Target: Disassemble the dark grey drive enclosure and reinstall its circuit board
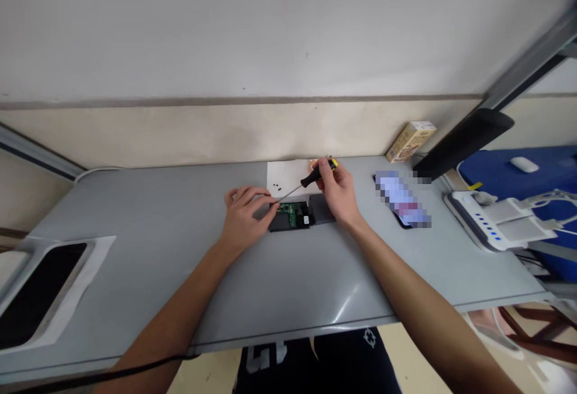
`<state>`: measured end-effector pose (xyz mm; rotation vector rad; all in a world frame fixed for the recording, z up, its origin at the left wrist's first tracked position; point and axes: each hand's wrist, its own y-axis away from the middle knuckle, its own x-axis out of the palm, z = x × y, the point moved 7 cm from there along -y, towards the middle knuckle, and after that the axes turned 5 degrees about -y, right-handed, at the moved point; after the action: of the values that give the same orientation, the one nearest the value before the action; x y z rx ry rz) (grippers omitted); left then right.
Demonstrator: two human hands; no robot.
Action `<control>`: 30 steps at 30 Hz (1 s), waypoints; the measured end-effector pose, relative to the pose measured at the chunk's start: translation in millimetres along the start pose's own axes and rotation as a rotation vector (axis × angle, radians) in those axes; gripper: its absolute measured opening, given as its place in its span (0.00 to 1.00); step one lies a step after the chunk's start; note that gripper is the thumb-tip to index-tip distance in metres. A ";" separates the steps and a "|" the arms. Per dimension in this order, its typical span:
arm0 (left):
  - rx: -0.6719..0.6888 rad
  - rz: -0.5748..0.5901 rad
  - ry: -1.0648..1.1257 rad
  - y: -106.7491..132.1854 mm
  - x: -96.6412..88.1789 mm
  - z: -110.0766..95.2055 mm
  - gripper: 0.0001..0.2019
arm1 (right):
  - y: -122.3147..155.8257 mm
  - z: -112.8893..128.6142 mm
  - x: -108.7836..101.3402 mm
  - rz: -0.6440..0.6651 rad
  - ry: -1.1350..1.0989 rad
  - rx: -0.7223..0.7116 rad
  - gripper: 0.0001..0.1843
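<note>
My right hand (339,194) is closed around the black and yellow handle of a screwdriver (311,177). Its thin shaft slants down to the left, with the tip at the upper left part of an opened electronic device (293,218). Inside the dark casing a green circuit board shows. At the device's left end, my left hand (246,213) grips it, thumb and forefinger close to the screwdriver's tip. A dark grey panel (320,209) adjoins the device on the right, partly behind my right hand. Behind the device, several tiny black screws (277,187) lie on white paper (283,171).
A phone (403,201) lies right of my hands, near a small carton (411,140) and a black upright object (464,141). Farther right stands a white power strip (489,222) with cables. A black-screened device (42,292) rests on paper at the left. The wall borders the grey table (157,273).
</note>
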<state>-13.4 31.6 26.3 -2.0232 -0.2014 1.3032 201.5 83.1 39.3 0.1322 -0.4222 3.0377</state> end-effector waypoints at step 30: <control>-0.039 0.328 0.057 2.9 21.3 8.2 0.12 | 8.0 -7.7 13.6 0.122 0.131 -0.038 0.21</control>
<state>-10.8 43.6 6.9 -2.1885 0.1395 1.4437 186.7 78.3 31.1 -0.0974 -0.4950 3.1303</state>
